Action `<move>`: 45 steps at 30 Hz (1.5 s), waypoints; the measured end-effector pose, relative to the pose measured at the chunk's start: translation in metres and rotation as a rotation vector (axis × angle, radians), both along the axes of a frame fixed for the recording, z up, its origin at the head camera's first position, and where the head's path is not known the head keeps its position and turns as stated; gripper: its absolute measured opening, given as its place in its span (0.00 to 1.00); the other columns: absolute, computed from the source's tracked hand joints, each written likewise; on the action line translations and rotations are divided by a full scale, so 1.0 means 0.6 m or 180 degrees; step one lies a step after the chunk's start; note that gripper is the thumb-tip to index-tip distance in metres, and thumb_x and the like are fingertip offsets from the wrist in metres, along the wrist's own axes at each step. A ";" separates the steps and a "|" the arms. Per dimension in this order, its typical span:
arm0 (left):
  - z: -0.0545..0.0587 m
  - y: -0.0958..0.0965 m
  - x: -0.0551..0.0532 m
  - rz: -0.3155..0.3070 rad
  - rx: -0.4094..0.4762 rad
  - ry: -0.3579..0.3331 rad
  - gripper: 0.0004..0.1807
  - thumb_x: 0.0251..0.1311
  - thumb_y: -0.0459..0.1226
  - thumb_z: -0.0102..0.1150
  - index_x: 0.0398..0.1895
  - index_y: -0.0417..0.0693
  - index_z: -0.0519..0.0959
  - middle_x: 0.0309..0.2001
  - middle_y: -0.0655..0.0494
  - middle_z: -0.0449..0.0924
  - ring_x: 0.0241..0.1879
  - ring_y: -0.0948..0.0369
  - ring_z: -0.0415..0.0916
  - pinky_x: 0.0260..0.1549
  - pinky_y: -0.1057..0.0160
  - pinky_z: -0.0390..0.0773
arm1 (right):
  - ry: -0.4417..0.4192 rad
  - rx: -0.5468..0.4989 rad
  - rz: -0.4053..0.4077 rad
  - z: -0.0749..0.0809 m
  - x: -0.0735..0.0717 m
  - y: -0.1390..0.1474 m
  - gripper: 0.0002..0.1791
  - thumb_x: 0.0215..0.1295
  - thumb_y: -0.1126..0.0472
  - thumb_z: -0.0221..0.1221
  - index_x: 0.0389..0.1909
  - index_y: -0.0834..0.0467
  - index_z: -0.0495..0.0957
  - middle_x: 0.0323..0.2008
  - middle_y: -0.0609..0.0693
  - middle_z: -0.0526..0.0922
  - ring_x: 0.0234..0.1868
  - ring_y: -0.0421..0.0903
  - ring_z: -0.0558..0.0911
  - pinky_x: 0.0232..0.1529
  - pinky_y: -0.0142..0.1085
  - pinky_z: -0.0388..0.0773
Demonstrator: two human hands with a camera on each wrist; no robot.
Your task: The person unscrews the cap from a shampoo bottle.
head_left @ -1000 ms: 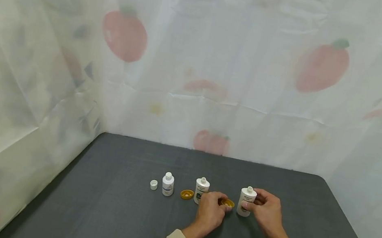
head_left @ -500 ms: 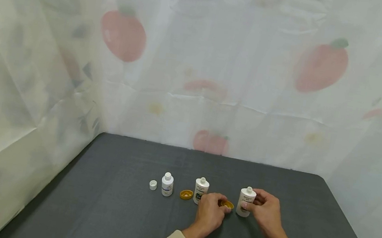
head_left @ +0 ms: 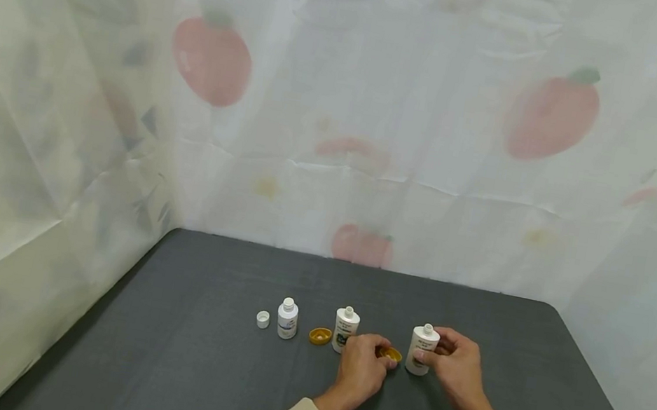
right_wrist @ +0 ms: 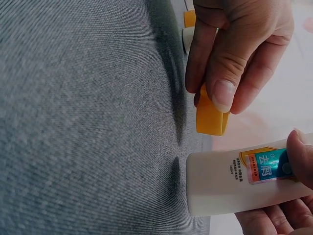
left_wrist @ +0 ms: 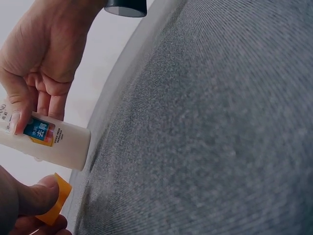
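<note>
My left hand (head_left: 361, 373) pinches a yellow bottle cap (head_left: 390, 354) between thumb and fingers; in the right wrist view the cap (right_wrist: 210, 115) is held beside the bottle's base. With my right hand (head_left: 460, 368) I grip a white shampoo bottle (head_left: 421, 350) round its side, upright, its narrow neck uncovered. The bottle's blue and orange label shows in the left wrist view (left_wrist: 41, 129). Just left of my left hand stands a second white bottle (head_left: 344, 329) with a bare neck, partly covered by that hand. Another yellow cap (head_left: 320, 335) lies hollow side up beside it.
Further left stands a smaller white bottle (head_left: 287, 319), with a small white cap (head_left: 263, 320) lying beside it. All of these are on a dark grey table (head_left: 202, 370). A white fruit-print curtain (head_left: 439, 144) hangs behind and at the sides.
Almost nothing differs: both hands keep their hold on the yellow cap and the bottle. The view has shifted very slightly.
</note>
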State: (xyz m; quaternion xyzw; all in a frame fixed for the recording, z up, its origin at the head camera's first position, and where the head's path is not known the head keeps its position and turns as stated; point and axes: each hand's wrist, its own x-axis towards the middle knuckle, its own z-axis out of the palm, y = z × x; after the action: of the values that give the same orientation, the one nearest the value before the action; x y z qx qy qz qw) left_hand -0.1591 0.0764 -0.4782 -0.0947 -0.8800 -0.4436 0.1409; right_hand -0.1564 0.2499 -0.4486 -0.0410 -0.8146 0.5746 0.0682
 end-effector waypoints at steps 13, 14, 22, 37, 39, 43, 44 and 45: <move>0.001 0.003 0.005 0.0015 -0.0048 0.0082 0.10 0.47 0.32 0.81 0.34 0.44 0.91 0.31 0.54 0.90 0.30 0.63 0.84 0.29 0.69 0.80 | -0.0060 0.0010 0.0018 -0.008 -0.001 0.002 0.25 0.59 0.74 0.71 0.59 0.70 0.79 0.54 0.67 0.86 0.48 0.47 0.89 0.48 0.37 0.88; 0.001 0.003 0.005 0.0019 -0.0061 0.0103 0.10 0.47 0.32 0.82 0.34 0.45 0.91 0.31 0.55 0.90 0.30 0.63 0.84 0.29 0.68 0.80 | -0.0061 0.0017 0.0026 -0.009 0.000 0.002 0.25 0.59 0.74 0.71 0.59 0.70 0.79 0.54 0.67 0.86 0.48 0.45 0.88 0.48 0.37 0.88; 0.001 0.003 0.004 0.0027 -0.0152 0.0201 0.10 0.46 0.31 0.82 0.33 0.44 0.91 0.31 0.54 0.90 0.29 0.63 0.84 0.29 0.68 0.81 | -0.0070 0.0017 0.0130 -0.010 0.001 0.002 0.25 0.61 0.74 0.70 0.60 0.70 0.78 0.56 0.67 0.85 0.52 0.51 0.88 0.49 0.37 0.88; -0.006 0.004 -0.008 -0.0003 -0.0934 0.0332 0.12 0.51 0.36 0.80 0.40 0.49 0.91 0.35 0.57 0.92 0.33 0.61 0.86 0.34 0.62 0.83 | -0.0014 -0.0001 0.0348 -0.011 0.003 0.007 0.23 0.60 0.75 0.69 0.57 0.69 0.77 0.57 0.67 0.84 0.55 0.54 0.88 0.48 0.36 0.88; -0.007 0.003 -0.009 -0.0022 -0.1092 0.0407 0.12 0.51 0.37 0.80 0.40 0.51 0.92 0.35 0.59 0.92 0.34 0.61 0.87 0.34 0.63 0.83 | 0.0006 0.0029 0.0382 -0.013 0.004 0.009 0.24 0.60 0.75 0.69 0.58 0.69 0.77 0.57 0.67 0.84 0.55 0.54 0.88 0.47 0.36 0.88; -0.007 0.004 -0.008 -0.0109 -0.1277 0.0472 0.09 0.53 0.38 0.79 0.39 0.53 0.92 0.35 0.60 0.91 0.33 0.62 0.86 0.33 0.64 0.83 | -0.0010 0.0033 0.0415 -0.016 0.005 0.015 0.28 0.60 0.76 0.69 0.62 0.69 0.74 0.59 0.68 0.83 0.56 0.56 0.87 0.47 0.36 0.88; -0.007 0.005 -0.007 -0.0137 -0.1286 0.0460 0.08 0.53 0.37 0.79 0.38 0.53 0.92 0.34 0.61 0.91 0.33 0.62 0.86 0.33 0.65 0.83 | -0.0017 0.0029 0.0421 -0.016 0.005 0.017 0.29 0.60 0.76 0.69 0.62 0.69 0.74 0.59 0.68 0.83 0.56 0.55 0.87 0.47 0.36 0.88; -0.007 0.005 -0.006 -0.0160 -0.1275 0.0444 0.08 0.54 0.37 0.79 0.38 0.53 0.92 0.35 0.60 0.91 0.33 0.62 0.86 0.33 0.65 0.84 | -0.0014 0.0021 0.0427 -0.016 0.005 0.018 0.29 0.59 0.76 0.69 0.63 0.69 0.74 0.59 0.68 0.83 0.56 0.55 0.87 0.47 0.36 0.88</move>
State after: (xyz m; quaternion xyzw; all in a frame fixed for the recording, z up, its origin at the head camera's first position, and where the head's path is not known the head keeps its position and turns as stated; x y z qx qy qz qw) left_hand -0.1630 0.0796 -0.4822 -0.1732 -0.9361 -0.2556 0.1686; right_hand -0.1533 0.2609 -0.4585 0.0126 -0.8175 0.5751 0.0280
